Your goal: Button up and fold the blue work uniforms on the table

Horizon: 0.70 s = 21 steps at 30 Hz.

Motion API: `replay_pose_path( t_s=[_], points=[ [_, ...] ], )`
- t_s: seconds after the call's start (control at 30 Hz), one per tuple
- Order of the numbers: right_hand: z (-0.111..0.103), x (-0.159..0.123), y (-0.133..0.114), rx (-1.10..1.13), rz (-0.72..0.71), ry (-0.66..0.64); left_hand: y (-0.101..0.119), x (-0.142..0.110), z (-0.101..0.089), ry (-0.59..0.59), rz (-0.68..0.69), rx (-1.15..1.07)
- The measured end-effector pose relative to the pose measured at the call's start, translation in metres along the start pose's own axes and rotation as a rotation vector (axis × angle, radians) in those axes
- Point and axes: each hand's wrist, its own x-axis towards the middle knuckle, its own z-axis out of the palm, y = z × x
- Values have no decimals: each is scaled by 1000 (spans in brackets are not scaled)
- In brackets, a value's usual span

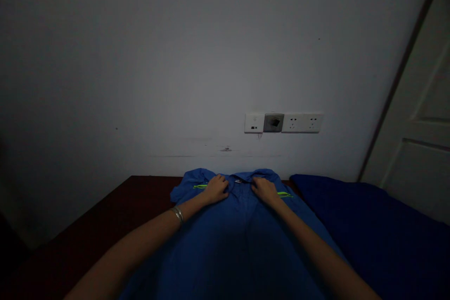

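A blue work jacket (242, 229) with yellow-green stripes lies spread out, its collar end towards the wall. At the left side of the collar, my left hand (216, 189) has its fingers curled on the fabric. My right hand (264, 190) grips the collar's right side in the same way. Between the two hands a small label (238, 181) shows inside the neck opening. A silvery bracelet (178, 214) circles my left wrist. The lower part of the jacket is in deep shadow.
Beneath the jacket is a dark red table (140, 201). Dark blue cloth (362, 225) lies at the right. The pale wall (176, 79) stands directly behind, carrying a row of sockets (301, 123). A panelled door (422, 117) is at the far right.
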Motion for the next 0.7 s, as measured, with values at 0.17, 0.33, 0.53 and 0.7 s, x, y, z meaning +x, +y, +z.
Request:
replay_pose_path(
  t_s=[0.17, 0.33, 0.53, 0.7],
  points=[
    [13, 9, 8, -67, 82, 50, -5, 13, 2, -108, 106, 70],
    [19, 14, 21, -76, 120, 111, -12, 27, -4, -200, -49, -96],
    [18, 22, 30, -31, 192, 18, -34, 49, -20, -183, -293, -358],
    [16, 24, 39, 2, 247, -70, -50, 75, -25, -263, -643, -722]
  ],
)
